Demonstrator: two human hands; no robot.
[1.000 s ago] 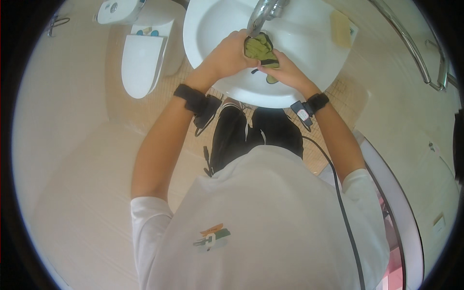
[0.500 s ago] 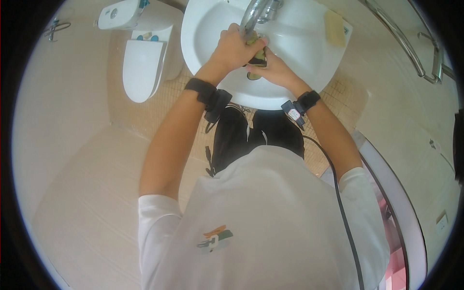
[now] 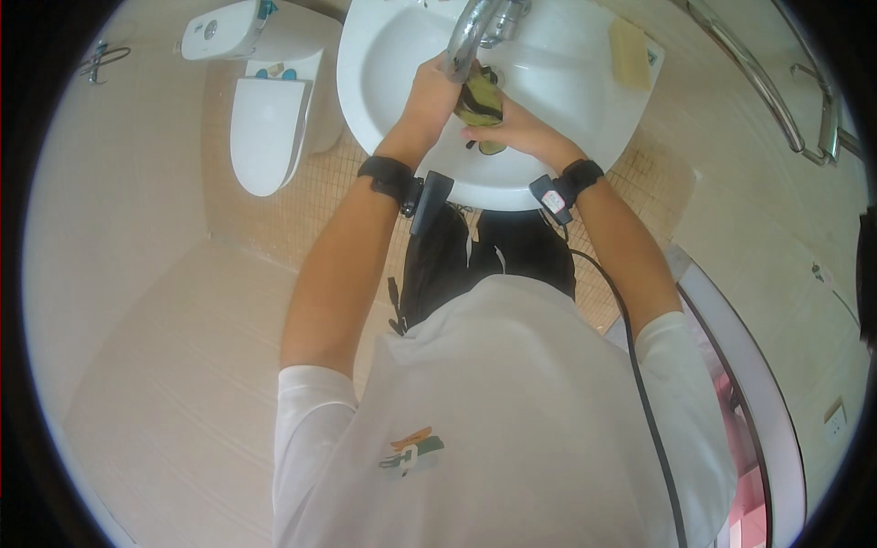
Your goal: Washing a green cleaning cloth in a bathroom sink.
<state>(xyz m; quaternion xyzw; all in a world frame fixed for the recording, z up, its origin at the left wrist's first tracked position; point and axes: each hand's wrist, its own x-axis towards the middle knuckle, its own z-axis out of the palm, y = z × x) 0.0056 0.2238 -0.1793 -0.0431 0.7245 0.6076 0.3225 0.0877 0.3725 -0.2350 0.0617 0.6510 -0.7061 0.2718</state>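
Note:
Over the white washbasin (image 3: pixel 566 114), both my hands hold an olive-green item with black bands (image 3: pixel 480 99); it looks soft, but its kind I cannot make out. My left hand (image 3: pixel 433 95) is closed on its upper left side, partly behind the chrome faucet (image 3: pixel 468 38). Fingers of my right hand (image 3: pixel 527 131) wrap its right side, with the thumb across the lower part. One end of the item hangs out below the right hand, over the front of the basin.
A yellow sponge-like block (image 3: pixel 630 55) lies on the basin's right rim. To the left stands a white toilet (image 3: pixel 265 137) with its lid down. Chrome rails (image 3: pixel 749 73) run along the right wall. A black cable (image 3: pixel 644 384) trails from my right wrist strap down my shirt.
My left hand has turned and shifted slightly left, its wrist rolling over. More of the green item now shows between the hands. My right hand stays almost in place.

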